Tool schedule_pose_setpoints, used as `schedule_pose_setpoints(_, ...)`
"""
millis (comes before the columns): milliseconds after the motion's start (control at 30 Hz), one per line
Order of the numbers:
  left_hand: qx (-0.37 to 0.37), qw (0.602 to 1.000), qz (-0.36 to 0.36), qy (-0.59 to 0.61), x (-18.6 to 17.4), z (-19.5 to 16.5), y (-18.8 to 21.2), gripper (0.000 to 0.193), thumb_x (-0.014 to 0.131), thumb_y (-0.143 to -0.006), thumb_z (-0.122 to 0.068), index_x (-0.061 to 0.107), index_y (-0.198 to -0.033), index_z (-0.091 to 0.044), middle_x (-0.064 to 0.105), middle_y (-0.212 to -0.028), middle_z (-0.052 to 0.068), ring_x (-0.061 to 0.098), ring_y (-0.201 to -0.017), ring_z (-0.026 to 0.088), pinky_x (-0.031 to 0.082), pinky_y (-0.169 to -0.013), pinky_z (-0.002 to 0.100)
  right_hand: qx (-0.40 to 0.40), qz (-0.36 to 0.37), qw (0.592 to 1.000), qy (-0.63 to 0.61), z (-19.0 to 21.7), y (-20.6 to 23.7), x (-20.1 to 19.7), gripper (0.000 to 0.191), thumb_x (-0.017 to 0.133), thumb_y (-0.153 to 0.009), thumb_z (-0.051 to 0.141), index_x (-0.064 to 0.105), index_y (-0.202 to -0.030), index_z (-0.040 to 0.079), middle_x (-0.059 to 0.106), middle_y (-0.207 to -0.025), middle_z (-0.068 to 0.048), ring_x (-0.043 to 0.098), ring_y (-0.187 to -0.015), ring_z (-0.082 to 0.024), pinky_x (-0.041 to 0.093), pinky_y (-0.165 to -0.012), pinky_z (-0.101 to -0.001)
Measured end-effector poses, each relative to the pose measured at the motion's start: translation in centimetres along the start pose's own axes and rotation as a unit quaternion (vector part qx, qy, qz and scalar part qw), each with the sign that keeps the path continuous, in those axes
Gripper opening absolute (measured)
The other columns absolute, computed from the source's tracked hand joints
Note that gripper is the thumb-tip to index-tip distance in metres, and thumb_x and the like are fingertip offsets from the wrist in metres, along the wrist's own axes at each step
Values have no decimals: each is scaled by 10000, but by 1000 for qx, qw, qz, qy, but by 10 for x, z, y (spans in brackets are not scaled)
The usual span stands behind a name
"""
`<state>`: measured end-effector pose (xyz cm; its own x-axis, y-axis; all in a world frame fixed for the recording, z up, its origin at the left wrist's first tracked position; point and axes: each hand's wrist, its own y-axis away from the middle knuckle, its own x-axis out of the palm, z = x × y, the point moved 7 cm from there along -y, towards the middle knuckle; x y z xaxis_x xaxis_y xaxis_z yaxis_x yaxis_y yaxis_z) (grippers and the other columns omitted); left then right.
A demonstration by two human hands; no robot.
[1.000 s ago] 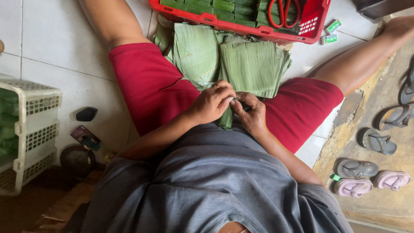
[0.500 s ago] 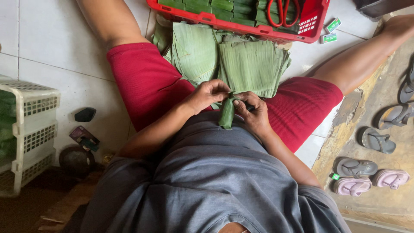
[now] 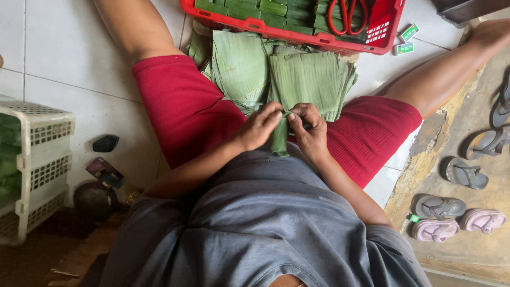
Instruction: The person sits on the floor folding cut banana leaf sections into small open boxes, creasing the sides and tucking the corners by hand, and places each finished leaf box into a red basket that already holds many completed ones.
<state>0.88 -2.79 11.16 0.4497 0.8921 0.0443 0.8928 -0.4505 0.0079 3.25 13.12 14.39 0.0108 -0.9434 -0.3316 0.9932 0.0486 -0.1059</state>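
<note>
The folded leaf (image 3: 280,139) stands between the person's two hands, over the lap, in front of the red shorts (image 3: 180,106). Its top end is hidden behind the fingers, and what it may wrap cannot be made out. The left hand (image 3: 258,127) pinches the leaf's top from the left, fingers together on it. The right hand (image 3: 309,131) clamps the same end from the right, fingers curled tight around it.

Farther off, a stack of flat green leaves (image 3: 276,72) lies on the floor between the thighs, its far edge tucked under the red crate (image 3: 380,33). The crate is cut off by the top of the view; it holds rows of folded green packets (image 3: 249,7) and red-handled scissors (image 3: 351,15). Two small green boxes (image 3: 407,40) lie just right of the crate. At the left edge a white basket (image 3: 37,159) is partly cut off, with something green inside, too blurred to tell. Sandals (image 3: 459,202) lie at the right.
</note>
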Motion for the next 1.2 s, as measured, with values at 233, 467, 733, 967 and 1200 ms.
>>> schedule_pose_setpoints(233,-152,923,-36,352,7,56,0,199,490,-1098,-230,628,-1104,-87,604,-929,-19,563,-827,75,488,-726,245,164,19,970,-177,-48,13,12,218,668,-1038,125,614,-1217,12,613,-986,-38,551,-862,-98,481,-793,-259)
schedule_pose_setpoints(467,-81,983,-32,161,-14,54,-3,167,540,-1109,-153,652,-1030,-56,581,-860,-66,517,-791,45,466,-694,223,78,166,983,25,-7,9,19,610,612,-1095,311,388,-1580,16,690,-1220,-173,684,-1157,-252,501,-1003,-352)
schedule_pose_setpoints(733,16,996,-6,-92,-24,-1,-3,107,625,-1030,-127,632,-996,-25,630,-773,95,578,-667,134,500,-631,315,-36,216,944,245,66,-22,17,609,808,-850,339,587,-1316,16,706,-1026,-218,719,-908,-378,579,-769,-454)
schedule_pose_setpoints(967,52,990,18,-129,-25,-28,-3,105,643,-998,-110,592,-993,-18,654,-809,129,673,-701,257,522,-646,373,-92,186,923,323,46,-11,23,521,812,-858,376,623,-1182,14,711,-928,-201,713,-834,-379,564,-708,-469)
schedule_pose_setpoints(1200,41,983,64,-168,-19,1,1,128,627,-1008,-151,612,-979,-28,658,-800,142,655,-732,275,513,-669,380,-94,192,916,339,14,3,36,455,763,-934,370,622,-1185,19,712,-854,-190,703,-720,-384,554,-597,-468)
